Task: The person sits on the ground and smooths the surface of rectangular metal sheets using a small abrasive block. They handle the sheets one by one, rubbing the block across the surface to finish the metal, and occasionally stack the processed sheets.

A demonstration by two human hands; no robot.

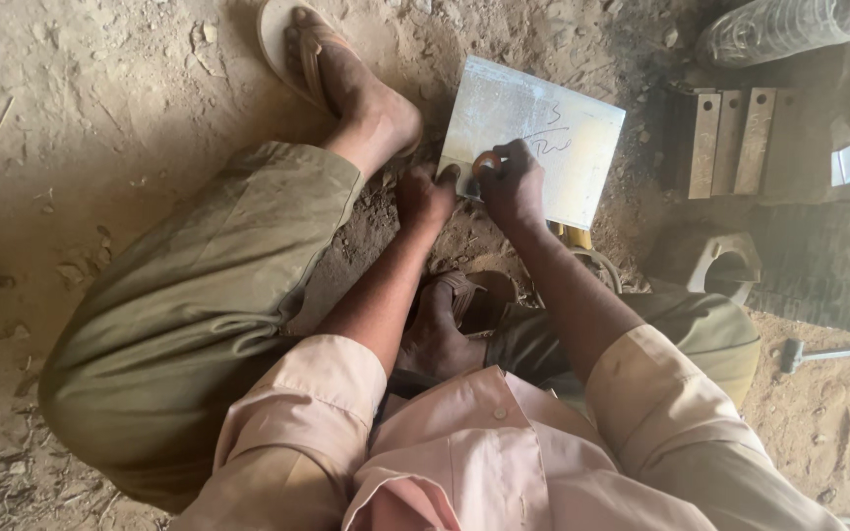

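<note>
Flat pale rectangular metal plate point(543, 128): lying on the dirt floor point(100, 98) at one o'clock from the squatting knees; a few scribed marks near its upper edge, remaining face bare, so marking judged barely begun. Right hand point(512, 187): fingers closed, pinching a small round-ended tool point(485, 163) against the plate's lower left edge. Left hand point(425, 197): at nine o'clock beside it, curled, fingertips touching the plate's corner. Grey hammer point(823, 354) at four o'clock, well apart.

Both hands on pale metal plate point(543, 133) on dirt: left hand point(425, 195) steadying edge, right hand point(512, 185) pressing w/ fingertips.
</note>
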